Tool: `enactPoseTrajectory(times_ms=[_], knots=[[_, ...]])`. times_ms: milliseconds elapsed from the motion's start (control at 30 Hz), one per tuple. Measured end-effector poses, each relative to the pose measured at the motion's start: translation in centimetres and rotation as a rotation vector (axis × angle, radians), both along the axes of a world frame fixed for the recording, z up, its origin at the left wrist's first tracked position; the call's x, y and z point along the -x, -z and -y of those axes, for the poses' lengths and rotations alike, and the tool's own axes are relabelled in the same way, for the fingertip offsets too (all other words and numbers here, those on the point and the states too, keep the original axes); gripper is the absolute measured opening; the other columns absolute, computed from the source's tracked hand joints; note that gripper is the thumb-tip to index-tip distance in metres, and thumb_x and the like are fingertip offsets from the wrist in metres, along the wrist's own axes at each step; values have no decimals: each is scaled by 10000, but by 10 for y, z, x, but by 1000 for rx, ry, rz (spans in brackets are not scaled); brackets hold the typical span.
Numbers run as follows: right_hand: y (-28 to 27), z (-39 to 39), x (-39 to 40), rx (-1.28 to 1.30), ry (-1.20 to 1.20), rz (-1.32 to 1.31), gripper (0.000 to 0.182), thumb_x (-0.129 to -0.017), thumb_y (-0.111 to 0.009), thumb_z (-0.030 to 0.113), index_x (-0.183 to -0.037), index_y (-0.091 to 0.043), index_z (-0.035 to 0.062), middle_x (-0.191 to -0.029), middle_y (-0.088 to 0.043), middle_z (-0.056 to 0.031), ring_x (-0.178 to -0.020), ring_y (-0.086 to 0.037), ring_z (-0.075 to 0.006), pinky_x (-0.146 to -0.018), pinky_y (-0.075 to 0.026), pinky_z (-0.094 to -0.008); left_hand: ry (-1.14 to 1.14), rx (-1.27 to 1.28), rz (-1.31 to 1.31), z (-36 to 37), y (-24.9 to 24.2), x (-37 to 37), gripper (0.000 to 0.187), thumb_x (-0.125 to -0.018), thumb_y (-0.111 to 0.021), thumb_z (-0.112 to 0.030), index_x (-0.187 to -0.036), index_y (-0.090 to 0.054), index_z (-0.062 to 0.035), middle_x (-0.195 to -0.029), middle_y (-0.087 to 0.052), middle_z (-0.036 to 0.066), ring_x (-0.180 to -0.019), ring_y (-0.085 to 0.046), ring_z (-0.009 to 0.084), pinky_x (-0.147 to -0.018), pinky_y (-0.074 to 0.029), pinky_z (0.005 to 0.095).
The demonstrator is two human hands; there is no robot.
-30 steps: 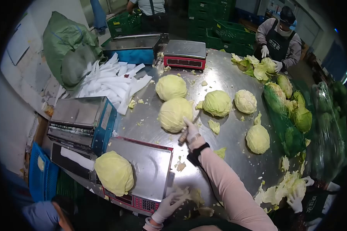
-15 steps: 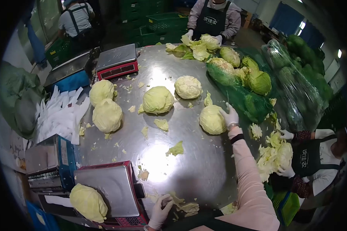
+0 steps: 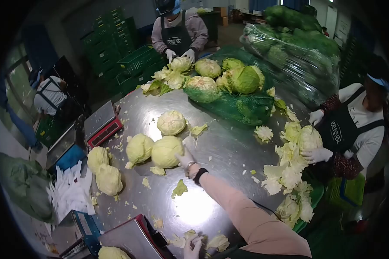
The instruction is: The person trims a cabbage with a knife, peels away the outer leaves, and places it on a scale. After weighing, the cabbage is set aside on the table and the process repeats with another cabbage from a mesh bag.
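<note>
Head view: our right hand (image 3: 186, 159) meets one cabbage (image 3: 167, 152), a second cabbage (image 3: 139, 149) likely bracing it; left hand (image 3: 192, 247) by surface's (image 3: 222, 166) near edge, closure of either we can't tell.

Pale yellow-green cabbages (image 3: 167, 152), a red-and-silver scale (image 3: 101, 121), a pink sleeve (image 3: 242, 209) (its wristband (image 3: 200, 175) black)

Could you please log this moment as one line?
right hand: touching cabbage | left hand: near leaves | scale: near side of table | co-worker: far side, both hands at leafy head
</note>
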State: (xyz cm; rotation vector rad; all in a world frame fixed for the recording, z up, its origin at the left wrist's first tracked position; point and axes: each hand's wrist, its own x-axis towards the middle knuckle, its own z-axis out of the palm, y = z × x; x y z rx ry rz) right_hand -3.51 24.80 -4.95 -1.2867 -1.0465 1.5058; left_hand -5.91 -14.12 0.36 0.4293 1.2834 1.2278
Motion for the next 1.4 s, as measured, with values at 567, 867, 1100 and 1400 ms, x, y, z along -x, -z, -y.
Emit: enactPoseTrajectory(times_ms=[567, 867, 1100, 1400], knots=[[-89, -117, -346, -286, -136, 1435, 416, -794, -489, 92, -1209, -472, 83, -1069, -591, -237, -860, -622, -366, -739, -495, -445, 211, -185, -526, -155, -64, 26, 292, -891, -570, -158, -1124, -536, 14, -1023, -605, 133, -934, -569, 194, -813, -462, 303], [-9, 61, -336, -266, -68, 808, 208, -818, -460, 164, -998, -542, 102, -775, -610, -229, -702, -593, -414, -645, -473, -484, 309, -277, -480, -257, -78, -50, 281, -903, -537, -134, -1141, -512, 12, -1011, -624, 117, -959, -573, 166, -866, -431, 273], [-38, 174, -327, -164, -193, 678, 184, -827, -470, 114, -996, -529, 70, -756, -597, -233, -695, -590, -411, -623, -474, -479, 454, -459, -539, -328, -54, -126, 284, -901, -537, -124, -1148, -524, 15, -1068, -613, 126, -1007, -578, 179, -846, -463, 284], [-109, 84, -413, -267, -74, 306, 327, -809, -624, 146, -1112, -570, 39, -906, -665, -92, -830, -639, -144, -768, -503, -315, 345, -570, -888, -415, 7, -193, 532, -815, -662, -256, -1225, -472, 24, -1150, -549, 199, -1063, -541, 287, -912, -429, 327]])
